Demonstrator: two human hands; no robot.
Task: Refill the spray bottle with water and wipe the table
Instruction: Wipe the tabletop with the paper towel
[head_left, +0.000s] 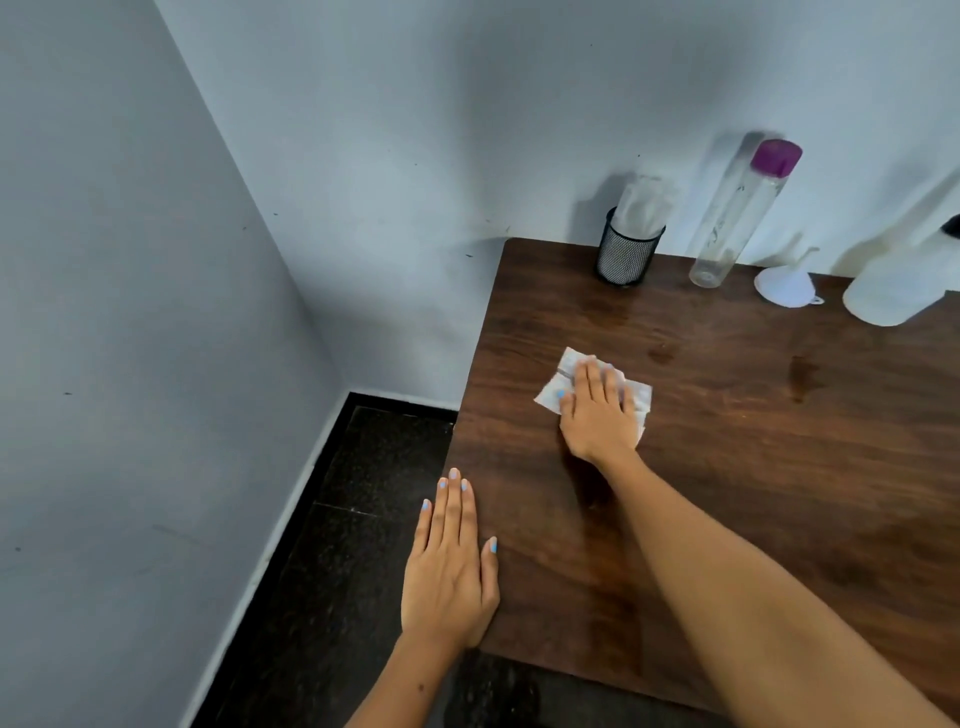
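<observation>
Table (727, 467) under tissue (550, 395), right hand (600, 410) pressing; holder (623, 257) holds tissues.

Room corner w/ two pale blue-grey walls: left wall (130, 312) and back wall (467, 130) met at a slanting corner line. Both were matte, w/ small dark specks and scuffs. Floor (337, 571) was dark speckled tile, grout lines faintly visible, edged by a white skirting strip (291, 514) along the left wall's base. Dark wood-grain worktop (779, 467) sat pushed against the back wall, its left edge standing apart from the left wall. Light was soft, uneven; blurry shadows fell on the back wall.
</observation>
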